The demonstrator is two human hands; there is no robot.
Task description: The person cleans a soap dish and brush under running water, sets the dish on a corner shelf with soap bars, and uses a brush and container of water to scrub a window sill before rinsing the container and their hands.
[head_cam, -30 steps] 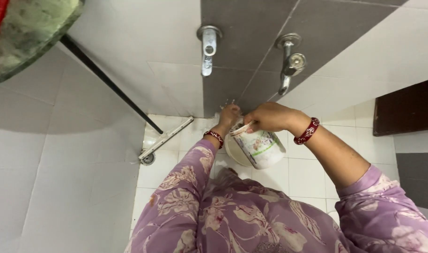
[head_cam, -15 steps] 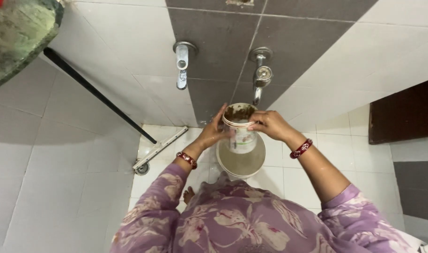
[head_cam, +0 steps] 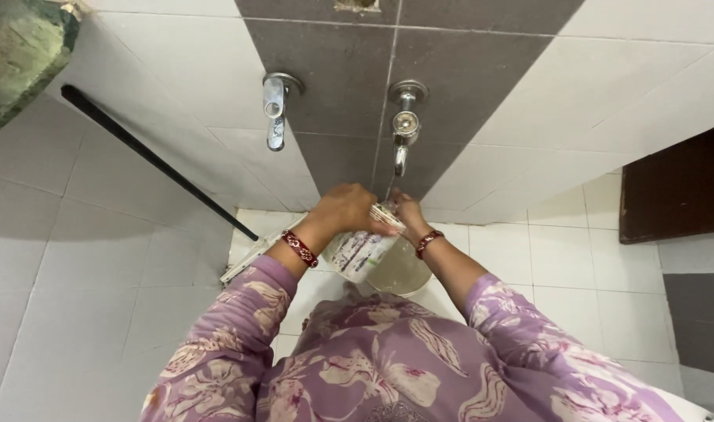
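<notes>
Head view looks down on a white plastic jar with a printed label point(head_cam: 360, 254), held tilted beneath the right-hand chrome wall tap point(head_cam: 404, 125). The jar's long axis runs on a slant: its open mouth points up and away toward the tap and the grey wall tile, while its base points down and back toward the person's purple floral sleeves point(head_cam: 240, 328). A thin stream of water falls from that tap to the jar's rim. The left hand point(head_cam: 343, 209) is curled over the upper side of the jar near its mouth, fingers wrapped around the wall. The right hand point(head_cam: 408, 211) sits at the rim on the side nearer the tap, fingers bent and pressed at the mouth; whether they reach inside cannot be told. Each wrist wears a red bangle. Just under the jar, below the tap, stands a round pale bucket point(head_cam: 404, 273) holding murky water. A second chrome tap point(head_cam: 276, 109) is mounted to the left of the first one. Farther left of the taps, a long-handled floor wiper point(head_cam: 248, 254) leans against the white tiles.
</notes>
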